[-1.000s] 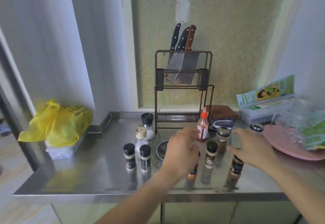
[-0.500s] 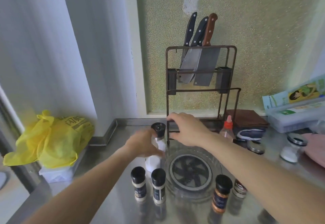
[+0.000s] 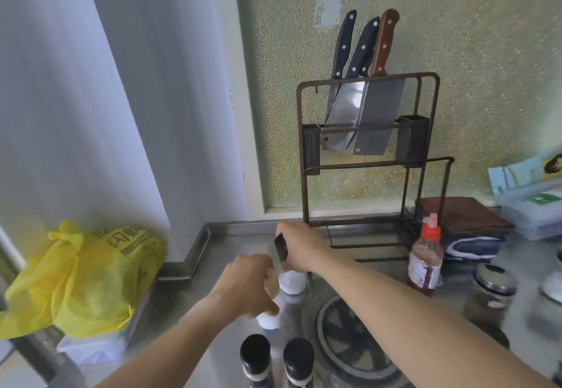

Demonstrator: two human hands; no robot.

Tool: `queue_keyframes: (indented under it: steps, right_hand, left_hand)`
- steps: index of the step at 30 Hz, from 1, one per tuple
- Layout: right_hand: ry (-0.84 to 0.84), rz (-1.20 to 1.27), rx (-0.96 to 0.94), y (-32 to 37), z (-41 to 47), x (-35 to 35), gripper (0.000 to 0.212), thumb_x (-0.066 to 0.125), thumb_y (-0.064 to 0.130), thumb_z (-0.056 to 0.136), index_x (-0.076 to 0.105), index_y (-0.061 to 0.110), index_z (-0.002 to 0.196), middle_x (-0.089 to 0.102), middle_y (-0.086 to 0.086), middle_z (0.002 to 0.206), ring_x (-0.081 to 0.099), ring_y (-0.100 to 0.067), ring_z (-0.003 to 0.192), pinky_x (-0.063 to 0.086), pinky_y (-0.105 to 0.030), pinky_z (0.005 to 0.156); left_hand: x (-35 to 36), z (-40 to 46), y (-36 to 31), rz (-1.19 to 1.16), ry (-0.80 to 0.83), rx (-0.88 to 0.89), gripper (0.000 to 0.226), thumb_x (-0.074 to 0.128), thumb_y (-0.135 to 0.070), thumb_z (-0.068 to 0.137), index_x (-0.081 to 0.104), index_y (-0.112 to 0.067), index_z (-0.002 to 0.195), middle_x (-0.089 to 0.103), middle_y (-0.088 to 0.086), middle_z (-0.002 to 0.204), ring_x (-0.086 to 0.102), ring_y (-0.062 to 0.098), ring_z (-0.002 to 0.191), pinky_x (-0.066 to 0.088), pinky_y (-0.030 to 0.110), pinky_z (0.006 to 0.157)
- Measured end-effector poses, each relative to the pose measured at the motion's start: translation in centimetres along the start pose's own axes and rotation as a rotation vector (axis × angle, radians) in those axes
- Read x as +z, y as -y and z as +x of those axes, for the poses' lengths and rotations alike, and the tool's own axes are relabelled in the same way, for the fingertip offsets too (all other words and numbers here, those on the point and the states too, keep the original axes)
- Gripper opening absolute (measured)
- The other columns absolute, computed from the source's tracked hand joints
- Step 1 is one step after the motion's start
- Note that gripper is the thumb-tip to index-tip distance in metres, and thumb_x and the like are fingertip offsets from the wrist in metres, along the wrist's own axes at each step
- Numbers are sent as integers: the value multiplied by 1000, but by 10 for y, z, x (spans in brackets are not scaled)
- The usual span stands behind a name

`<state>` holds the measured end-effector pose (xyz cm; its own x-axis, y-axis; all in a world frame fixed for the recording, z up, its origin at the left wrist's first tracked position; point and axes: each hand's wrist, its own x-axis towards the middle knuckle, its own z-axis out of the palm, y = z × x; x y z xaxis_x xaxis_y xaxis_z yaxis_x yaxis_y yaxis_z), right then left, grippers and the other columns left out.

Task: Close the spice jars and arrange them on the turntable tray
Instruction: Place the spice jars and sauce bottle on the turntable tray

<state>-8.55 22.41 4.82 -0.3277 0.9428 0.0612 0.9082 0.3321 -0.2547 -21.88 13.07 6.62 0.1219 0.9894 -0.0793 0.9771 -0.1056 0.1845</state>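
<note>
**Both hands on the back jars**

On the desk (image 3: 194, 354) we see a yellow bag (image 3: 82, 278) at left. Our left hand (image 3: 246, 285) grips a white jar (image 3: 269, 316); it sat higher half a second ago. Our right hand (image 3: 301, 250), reaching across, clamps the black-capped jar (image 3: 292, 278) just behind. Two black-lidded jars (image 3: 276, 360) stand nearer us, the turntable (image 3: 349, 336) beside them.

Right hand (image 3: 299, 247) on black-capped jar (image 3: 292, 278), left hand (image 3: 248, 288) around white jar (image 3: 269, 316), beside turntable tray (image 3: 349, 342).

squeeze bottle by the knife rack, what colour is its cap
Red-orange, on the squeeze bottle; the head view shows it clearly.
</note>
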Motion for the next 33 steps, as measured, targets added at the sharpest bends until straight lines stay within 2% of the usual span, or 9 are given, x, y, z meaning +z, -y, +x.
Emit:
queue_keyframes:
  steps: [4,8,12,17,20,27,31,33]
  right_hand:
    - [-105,22,-3,8,-9,-1,49,81,15,73,51,17,112,62,-10,110,64,-35,98,47,-37,67]
    - [-190,66,-25,17,-35,-39,57,81,18,75,47,19,121,59,-10,112,63,-35,99,52,-39,75]
    - [-210,105,2,1,-70,-83,72,88,23,65,48,23,125,60,-6,112,61,-29,97,52,-39,79]
    - [-158,75,110,-36,-112,-107,79,92,27,64,47,21,129,60,-4,111,59,-24,94,48,-33,71]
    - [-105,63,175,-55,-128,-106,81,90,26,68,44,20,134,58,-5,114,59,-25,94,50,-33,71]
    - [-57,59,210,-82,-121,-77,79,90,28,68,45,20,132,58,-2,112,55,-22,92,46,-33,70]
    - [-48,46,193,-89,-113,-62,78,90,27,69,45,19,132,61,-3,119,60,-24,102,53,-36,79]
    - [-41,55,188,-91,-112,-58,75,88,25,70,45,19,131,60,-3,120,61,-25,103,52,-36,77]
  left_hand:
    - [-27,-11,7,-26,-97,-31,58,88,-38,67,61,-24,116,65,-8,110,56,15,91,48,23,78]
    - [-51,-21,-4,-35,-148,-18,56,88,-39,65,57,-23,109,60,-7,100,55,16,88,39,21,63]
    - [-53,-22,-31,-64,-170,25,59,88,-36,63,60,-18,111,64,-3,99,58,20,88,43,26,69]
    - [-33,-11,-70,-86,-142,68,64,89,-38,62,58,-16,113,63,0,102,56,22,90,46,30,74]
    - [-15,-2,-87,-107,-105,63,67,91,-35,63,58,-13,117,66,4,113,63,26,101,56,36,84]
    - [14,30,-103,-123,-94,37,70,88,-30,68,53,-14,127,65,6,122,61,29,112,52,35,88]
    - [28,39,-107,-123,-77,54,66,85,-31,70,50,-13,123,66,7,118,62,29,107,45,30,76]
    - [34,41,-106,-115,-77,57,62,83,-31,72,48,-11,120,66,9,117,61,30,107,44,31,75]
